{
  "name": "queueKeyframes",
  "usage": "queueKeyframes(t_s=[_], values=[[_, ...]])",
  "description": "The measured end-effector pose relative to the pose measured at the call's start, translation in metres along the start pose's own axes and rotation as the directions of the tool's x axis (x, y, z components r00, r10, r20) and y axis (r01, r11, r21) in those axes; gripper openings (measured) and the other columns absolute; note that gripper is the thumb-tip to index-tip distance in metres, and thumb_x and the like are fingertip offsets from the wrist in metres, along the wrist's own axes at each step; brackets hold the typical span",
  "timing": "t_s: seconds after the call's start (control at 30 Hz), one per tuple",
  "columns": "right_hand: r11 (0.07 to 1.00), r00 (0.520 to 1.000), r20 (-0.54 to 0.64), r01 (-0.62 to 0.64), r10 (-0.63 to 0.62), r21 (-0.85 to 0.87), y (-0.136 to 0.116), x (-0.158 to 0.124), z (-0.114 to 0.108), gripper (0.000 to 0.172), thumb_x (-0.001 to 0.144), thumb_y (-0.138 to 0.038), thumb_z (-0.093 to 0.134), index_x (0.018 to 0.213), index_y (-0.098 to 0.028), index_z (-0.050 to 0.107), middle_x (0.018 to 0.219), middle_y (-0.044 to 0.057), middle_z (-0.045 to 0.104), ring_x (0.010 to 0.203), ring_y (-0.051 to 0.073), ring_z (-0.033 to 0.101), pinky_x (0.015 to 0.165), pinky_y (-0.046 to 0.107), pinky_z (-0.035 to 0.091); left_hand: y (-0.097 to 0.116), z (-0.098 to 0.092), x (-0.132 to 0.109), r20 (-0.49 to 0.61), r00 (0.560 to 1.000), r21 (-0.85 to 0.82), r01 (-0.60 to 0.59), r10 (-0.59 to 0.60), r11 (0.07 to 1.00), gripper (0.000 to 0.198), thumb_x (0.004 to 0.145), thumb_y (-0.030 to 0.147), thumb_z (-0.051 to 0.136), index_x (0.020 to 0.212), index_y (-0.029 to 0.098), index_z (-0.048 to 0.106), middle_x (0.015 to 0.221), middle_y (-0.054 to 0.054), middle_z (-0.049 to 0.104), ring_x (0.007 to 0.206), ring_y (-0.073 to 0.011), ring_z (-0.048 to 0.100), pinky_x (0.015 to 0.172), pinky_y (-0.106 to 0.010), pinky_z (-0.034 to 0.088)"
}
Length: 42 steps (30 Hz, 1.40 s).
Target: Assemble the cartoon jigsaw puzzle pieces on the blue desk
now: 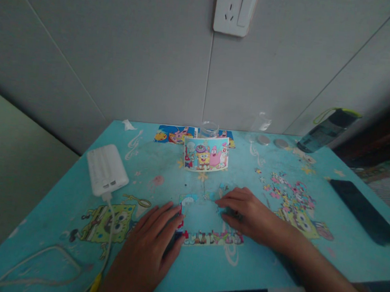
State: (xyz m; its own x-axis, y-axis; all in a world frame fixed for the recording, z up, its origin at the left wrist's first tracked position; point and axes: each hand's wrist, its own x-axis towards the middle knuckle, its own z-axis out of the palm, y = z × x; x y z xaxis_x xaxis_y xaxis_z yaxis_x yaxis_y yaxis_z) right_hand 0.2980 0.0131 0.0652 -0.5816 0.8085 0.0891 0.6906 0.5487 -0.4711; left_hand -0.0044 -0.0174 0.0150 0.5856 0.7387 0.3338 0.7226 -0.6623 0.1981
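A partly joined jigsaw puzzle frame [201, 239] lies flat on the table, with a bottom row, a left side and part of a top row. My left hand [155, 239] rests flat at its left side, fingers stretched, fingertips touching the left edge pieces. At the upper right of the frame is my right hand [245, 210], fingers bent, thumb and index finger around a small blue puzzle piece [220, 209], partly hidden. Just above lie a few loose pieces [224, 186]. Behind the frame a cartoon picture card [206, 154] stands propped against a clear jar [209, 129].
Loose puzzle pieces [288, 189] are heaped to the right. A white power bank [107, 169] with a cable lies left. A dark phone-like slab [365, 211] is at the right edge. Two round lids [263, 140], a clear container [261, 122] and a water bottle [328, 130] stand along the back.
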Motion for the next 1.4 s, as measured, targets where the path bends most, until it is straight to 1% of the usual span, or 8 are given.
queueKeyframes(t_s=[0.07,0.17,0.3,0.57,0.77,0.93,1.2,1.4], values=[[1.000,1.000,-0.020,-0.006,0.005,-0.026,0.004,0.000,0.000,0.031,0.093,-0.022,0.065,0.124,-0.023,0.067,0.110,0.009,0.071,0.104,0.024,0.064,0.095,0.042,0.047,0.000,0.000,0.000,0.000,1.000,-0.006,0.004,-0.004,1.000,0.038,0.095,0.031,0.060,0.131,0.024,0.059,0.141,-0.005,0.060,0.132,-0.0287,0.053,0.109,-0.053,0.048],[0.999,0.996,-0.091,-0.027,0.024,-0.034,0.011,0.001,0.000,0.034,0.094,-0.024,0.065,0.127,-0.024,0.066,0.110,0.010,0.071,0.103,0.024,0.065,0.093,0.042,0.049,0.000,0.001,0.000,0.001,1.000,-0.004,0.004,-0.004,1.000,0.037,0.095,0.031,0.060,0.131,0.023,0.059,0.141,-0.005,0.060,0.132,-0.0283,0.054,0.109,-0.053,0.048],[0.999,0.986,-0.160,-0.051,0.047,-0.021,0.017,0.005,0.002,0.031,0.094,-0.026,0.063,0.125,-0.023,0.068,0.112,0.010,0.071,0.103,0.024,0.065,0.093,0.042,0.050,0.001,0.001,0.001,-0.005,1.000,0.008,-0.001,0.001,1.000,0.036,0.095,0.031,0.059,0.131,0.023,0.060,0.139,-0.006,0.061,0.131,-0.0283,0.054,0.109,-0.054,0.048],[0.999,0.987,-0.155,-0.048,0.045,-0.015,0.021,0.014,0.012,0.026,0.094,-0.025,0.064,0.120,-0.023,0.069,0.111,0.008,0.072,0.103,0.023,0.065,0.092,0.042,0.049,0.000,0.000,0.001,0.000,1.000,-0.008,0.003,-0.003,1.000,0.035,0.095,0.031,0.060,0.129,0.023,0.061,0.140,-0.006,0.061,0.132,-0.0281,0.053,0.110,-0.053,0.048],[0.997,0.986,-0.150,-0.071,0.067,-0.019,0.021,0.015,0.013,0.028,0.094,-0.026,0.065,0.121,-0.023,0.069,0.110,0.008,0.072,0.102,0.023,0.065,0.092,0.041,0.048,0.001,0.001,0.001,-0.023,1.000,-0.015,0.002,-0.002,1.000,0.035,0.095,0.031,0.060,0.129,0.023,0.061,0.139,-0.006,0.061,0.131,-0.0287,0.055,0.108,-0.053,0.049],[0.998,0.985,-0.162,-0.062,0.058,-0.024,0.024,0.015,0.015,0.027,0.094,-0.026,0.065,0.120,-0.023,0.069,0.111,0.008,0.072,0.102,0.023,0.065,0.092,0.041,0.049,0.001,0.000,0.001,-0.022,1.000,0.002,-0.011,0.011,1.000,0.035,0.095,0.031,0.060,0.129,0.022,0.060,0.139,-0.006,0.061,0.131,-0.0286,0.054,0.108,-0.054,0.049],[0.998,0.990,-0.139,-0.030,0.022,-0.052,0.024,0.017,0.018,0.013,0.094,-0.024,0.065,0.101,-0.025,0.075,0.107,0.005,0.072,0.098,0.020,0.065,0.092,0.038,0.047,0.000,0.001,0.000,-0.013,1.000,0.002,-0.011,0.011,1.000,0.036,0.095,0.031,0.060,0.130,0.022,0.059,0.141,-0.006,0.060,0.132,-0.0282,0.053,0.108,-0.053,0.048],[0.997,0.990,-0.143,-0.022,0.011,-0.073,0.023,0.017,0.018,0.014,0.095,-0.024,0.065,0.104,-0.026,0.075,0.107,0.005,0.072,0.098,0.021,0.065,0.091,0.038,0.046,0.000,0.002,0.000,-0.016,1.000,0.008,-0.009,0.009,1.000,0.036,0.096,0.032,0.059,0.130,0.023,0.059,0.140,-0.005,0.060,0.132,-0.0281,0.053,0.108,-0.054,0.048]])
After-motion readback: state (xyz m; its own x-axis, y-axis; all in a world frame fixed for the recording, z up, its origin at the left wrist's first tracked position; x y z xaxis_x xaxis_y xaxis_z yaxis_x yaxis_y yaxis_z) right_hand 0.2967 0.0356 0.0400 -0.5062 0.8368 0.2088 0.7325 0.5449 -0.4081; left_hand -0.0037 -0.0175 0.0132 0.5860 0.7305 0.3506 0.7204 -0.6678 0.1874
